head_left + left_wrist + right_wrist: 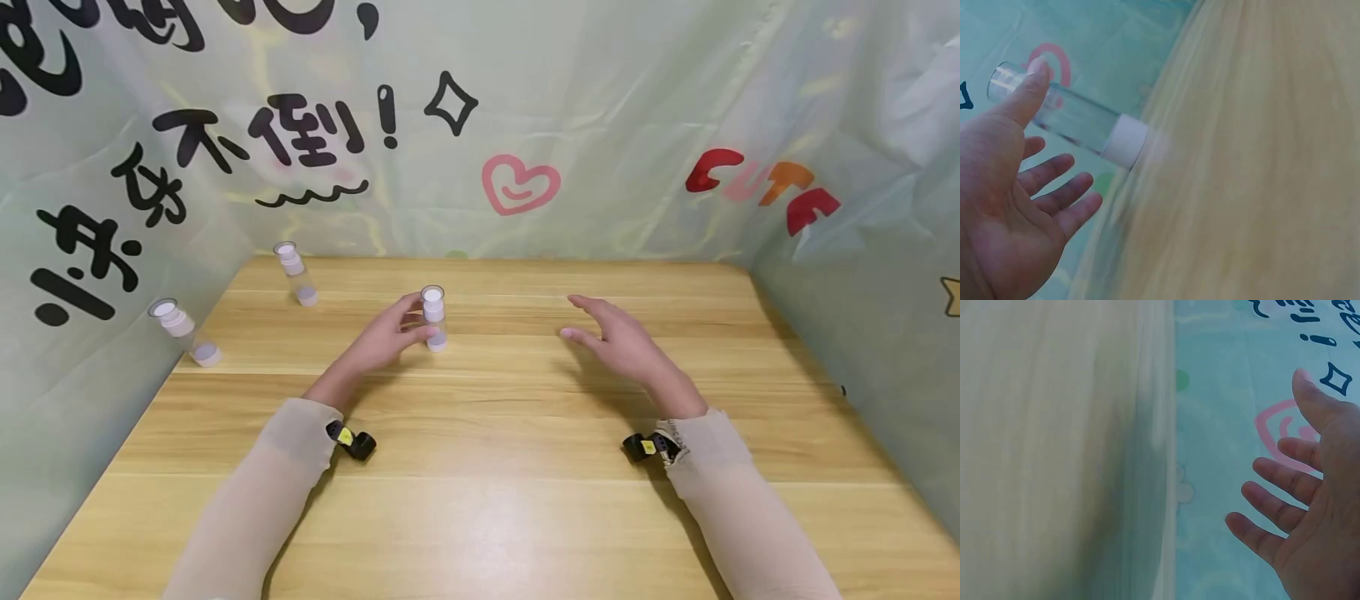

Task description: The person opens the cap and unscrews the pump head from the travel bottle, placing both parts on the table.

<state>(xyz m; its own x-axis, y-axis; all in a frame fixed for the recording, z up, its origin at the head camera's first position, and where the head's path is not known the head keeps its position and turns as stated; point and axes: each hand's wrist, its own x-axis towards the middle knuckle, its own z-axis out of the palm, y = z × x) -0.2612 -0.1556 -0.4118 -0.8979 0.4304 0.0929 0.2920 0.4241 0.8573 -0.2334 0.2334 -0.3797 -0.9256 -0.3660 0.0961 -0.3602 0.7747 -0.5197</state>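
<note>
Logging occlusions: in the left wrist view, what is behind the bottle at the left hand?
Behind the bottle: a printed sheet, its pink heart partly hidden by the left hand.

Stretching out wide as a pale wood-grain surface (pixel 491 450). Carrying, all clear and white-topped, a far-left bottle (pixel 296 272), a left-edge bottle (pixel 183 331) and, well to the right, a middle bottle (pixel 433 312).

The left forearm (pixel 255 500) and right forearm (pixel 750 508), both sleeved, are extended forward and angled inward. The left hand (pixel 382 340) is held palm inward, its thumb parted from gently bent fingers. The right hand (pixel 622 343) is held well apart from it, palm likewise turned inward, fingers loosely spread, thumb separated.
</note>
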